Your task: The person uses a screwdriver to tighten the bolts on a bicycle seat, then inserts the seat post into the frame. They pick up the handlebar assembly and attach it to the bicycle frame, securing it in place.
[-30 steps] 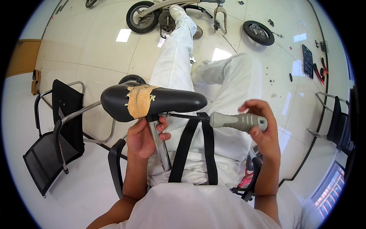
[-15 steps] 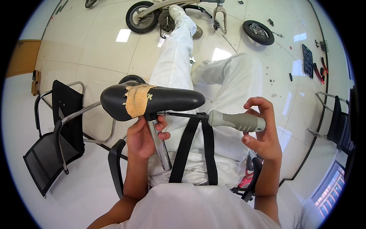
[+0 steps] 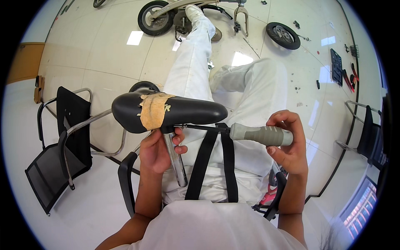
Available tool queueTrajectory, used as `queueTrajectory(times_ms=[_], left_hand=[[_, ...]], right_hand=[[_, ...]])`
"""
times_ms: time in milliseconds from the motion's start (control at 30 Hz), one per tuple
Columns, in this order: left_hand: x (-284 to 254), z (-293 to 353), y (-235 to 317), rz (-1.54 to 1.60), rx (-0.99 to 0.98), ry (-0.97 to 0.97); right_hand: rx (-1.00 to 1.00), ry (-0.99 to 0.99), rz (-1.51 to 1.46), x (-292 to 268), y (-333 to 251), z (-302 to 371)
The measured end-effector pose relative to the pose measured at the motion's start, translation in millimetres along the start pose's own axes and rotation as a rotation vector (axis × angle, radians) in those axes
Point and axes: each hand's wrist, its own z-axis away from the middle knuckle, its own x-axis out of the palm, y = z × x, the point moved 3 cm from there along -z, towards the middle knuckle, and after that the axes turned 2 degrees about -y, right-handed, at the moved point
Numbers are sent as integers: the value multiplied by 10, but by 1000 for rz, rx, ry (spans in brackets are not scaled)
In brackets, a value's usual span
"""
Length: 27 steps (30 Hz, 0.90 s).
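Note:
A black bicycle saddle [image 3: 198, 109] lies sideways over my lap, with a patch of tan tape [image 3: 153, 112] round its middle. Its chrome seat post [image 3: 177, 166] points down toward me. My left hand [image 3: 155, 153] is closed round the top of that post, just under the saddle. From the right, a screwdriver [image 3: 260, 134] with a grey-green handle reaches to the clamp beneath the saddle; its tip meets a small fastener there. My right hand [image 3: 295, 146] grips the rear of the handle between thumb and fingers.
Ahead on the tiled floor lie a partly dismantled bike [image 3: 156, 18], a loose wheel [image 3: 283, 36], a dark tool tray [image 3: 336, 66] and red-handled tools [image 3: 348, 81]. Black chairs stand at left [image 3: 74, 125] and right [image 3: 366, 129].
The saddle and screwdriver have shifted slightly right. My right hand's fingers, more spread before, have closed in on the handle. My left hand keeps its hold on the post.

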Motion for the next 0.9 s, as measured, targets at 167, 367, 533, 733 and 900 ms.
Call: queueTrajectory(times_ms=[167, 367, 533, 733, 900], left_hand=[[38, 13, -13, -6, -8, -11], [-18, 11, 5, -3, 2, 12], [-5, 9, 13, 6, -4, 6], [1, 10, 2, 2, -7, 0], [-30, 3, 3, 22, -10, 4]], right_hand=[[334, -140, 12, -214, 123, 69], [143, -65, -39, 11, 10, 10], [199, -103, 40, -96, 92, 41], [239, -99, -11, -86, 77, 10], [44, -16, 71, -14, 68, 7]])
